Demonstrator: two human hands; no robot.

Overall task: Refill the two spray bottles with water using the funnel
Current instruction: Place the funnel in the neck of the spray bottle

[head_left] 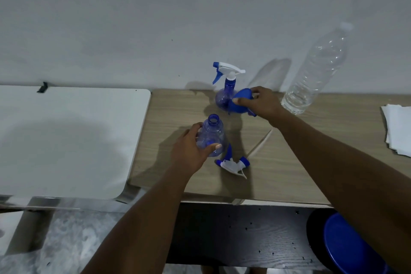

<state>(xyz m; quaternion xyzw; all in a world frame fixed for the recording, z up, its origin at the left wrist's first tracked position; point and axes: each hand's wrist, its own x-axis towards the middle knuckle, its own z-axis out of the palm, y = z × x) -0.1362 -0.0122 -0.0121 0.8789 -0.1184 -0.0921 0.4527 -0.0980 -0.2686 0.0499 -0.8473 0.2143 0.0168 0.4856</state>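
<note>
On the wooden surface [289, 162], near its middle: uncapped spray bottle [212, 133], upright, neck open, body gripped by left hand [191, 149], thumb across the near side, fingers curled round the far side. Just beside it, to the right and nearer the front edge: detached trigger head [233, 163], lying on its side, with white dip tube [260, 144] stretching away toward the back right. Further back, close to the wall [133, 29]: second spray bottle [222, 98], upright, white-and-blue sprayer top fitted. Directly in front of that bottle: blue funnel [241, 104], pinched at the rim by right hand [262, 102], thumb on the near edge, fingers over the far edge. Resting on the surface or lifted off it: impossible to tell. Right of the funnel, at the back: clear water bottle [315, 69], standing, white cap on. Near the right edge: stack of white paper [398, 129]. Left of the surface, alongside it: white table top [66, 140]. Lower right, below the front edge: blue stool seat [347, 247].
</note>
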